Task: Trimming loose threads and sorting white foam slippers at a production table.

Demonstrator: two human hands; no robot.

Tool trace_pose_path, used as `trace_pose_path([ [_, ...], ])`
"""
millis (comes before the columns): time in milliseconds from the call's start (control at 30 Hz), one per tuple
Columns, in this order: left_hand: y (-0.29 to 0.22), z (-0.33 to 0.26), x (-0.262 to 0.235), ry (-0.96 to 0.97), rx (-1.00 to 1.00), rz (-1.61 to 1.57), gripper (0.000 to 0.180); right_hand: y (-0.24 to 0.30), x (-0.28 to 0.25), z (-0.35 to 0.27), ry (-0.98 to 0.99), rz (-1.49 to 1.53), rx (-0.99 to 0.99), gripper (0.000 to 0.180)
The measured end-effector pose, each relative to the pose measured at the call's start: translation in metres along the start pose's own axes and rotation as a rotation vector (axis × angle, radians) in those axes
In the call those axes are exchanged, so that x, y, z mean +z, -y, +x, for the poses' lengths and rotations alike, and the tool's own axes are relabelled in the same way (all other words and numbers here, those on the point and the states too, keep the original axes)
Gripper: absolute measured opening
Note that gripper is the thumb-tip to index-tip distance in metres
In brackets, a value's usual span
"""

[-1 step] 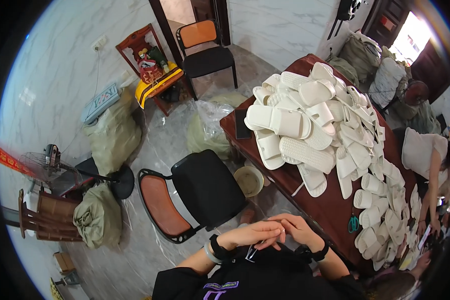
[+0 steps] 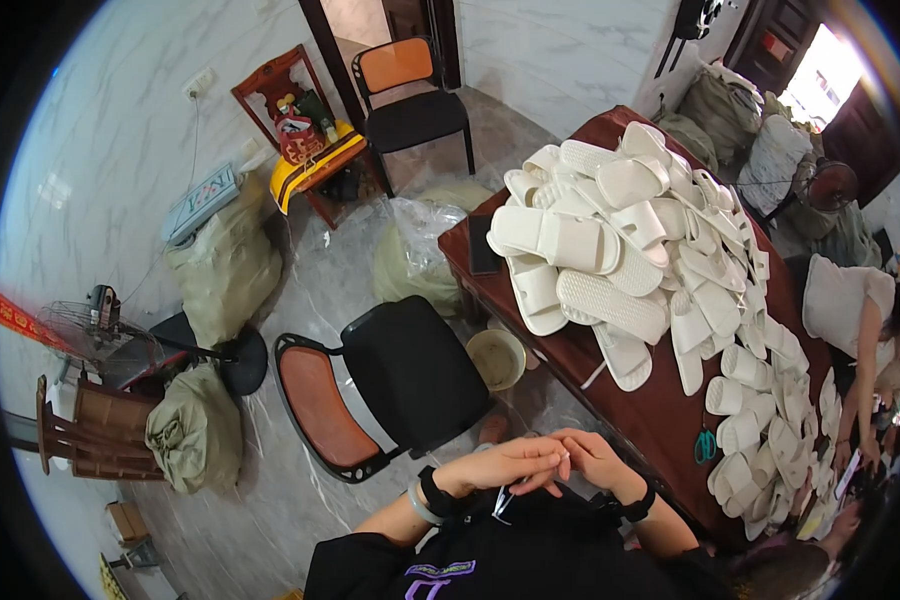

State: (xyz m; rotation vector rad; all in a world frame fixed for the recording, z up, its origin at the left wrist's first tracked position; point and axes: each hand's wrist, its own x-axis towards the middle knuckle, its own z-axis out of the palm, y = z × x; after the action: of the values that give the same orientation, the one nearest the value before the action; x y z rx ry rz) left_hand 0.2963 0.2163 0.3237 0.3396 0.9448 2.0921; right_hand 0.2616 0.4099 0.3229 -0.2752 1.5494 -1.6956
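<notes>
My left hand [image 2: 515, 464] and my right hand [image 2: 592, 462] meet in front of my black shirt, fingers bent and touching one another. A tiny white spot shows where the fingertips join; I cannot make out what it is. Just below my left hand is a thin, shiny metal piece [image 2: 502, 506]; whether a finger holds it is hidden. Dark bands circle both wrists, and a pale bangle [image 2: 422, 506] is on the left one. Right of my hands, a large heap of white slippers [image 2: 610, 240] covers much of the brown-covered table [image 2: 625, 410].
Teal-handled scissors [image 2: 705, 446] lie beside more slippers on the table. A black-and-orange chair [image 2: 415, 370] stands ahead to the left, near a pale bucket [image 2: 497, 360]. Stuffed sacks [image 2: 195, 430] and a standing fan [image 2: 100, 320] are at left. Another person's arm [image 2: 863, 390] reaches in at right.
My right fingers have shifted slightly to the right over my left hand. Both hands stay together; the slippers look unmoved.
</notes>
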Motion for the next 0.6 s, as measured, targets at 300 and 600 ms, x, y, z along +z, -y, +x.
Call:
trace_pose_path([
  [300,0.020,0.012,0.040,-0.235,0.014,0.011,0.023,-0.009,-0.035,-0.057,0.212,-0.289,-0.275,0.014],
  [600,0.029,0.079,0.084,-0.608,0.052,0.570,0.025,-0.015,-0.091,-0.107,0.128,0.070,-0.359,0.018],
])
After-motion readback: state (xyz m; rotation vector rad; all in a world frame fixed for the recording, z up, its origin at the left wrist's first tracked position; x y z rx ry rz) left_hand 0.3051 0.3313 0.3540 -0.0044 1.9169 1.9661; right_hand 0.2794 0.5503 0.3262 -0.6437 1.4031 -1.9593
